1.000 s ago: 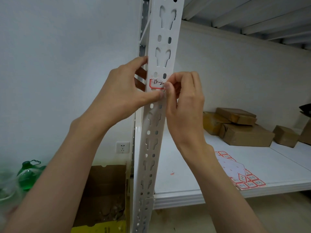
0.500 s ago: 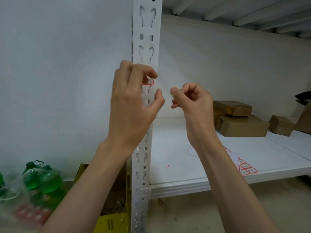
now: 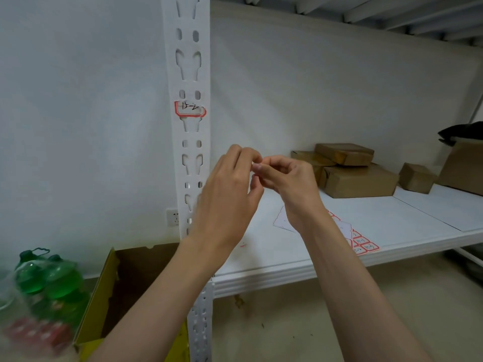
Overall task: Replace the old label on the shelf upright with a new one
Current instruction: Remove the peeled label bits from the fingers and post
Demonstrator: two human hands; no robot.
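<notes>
red-bordered label [image 3: 190, 110] is stuck on the white shelf upright [image 3: 188, 152], above left hand [image 3: 227, 197] and right hand [image 3: 290, 184], whose curled fingertips meet; anything pinched between them cannot be told.

- white shelf upright [image 3: 190, 152] with punched slots
- label [image 3: 190, 109]: white, red border, black handwriting
- brown cardboard boxes [image 3: 358, 176]
- green bottles [image 3: 49, 280]
</notes>
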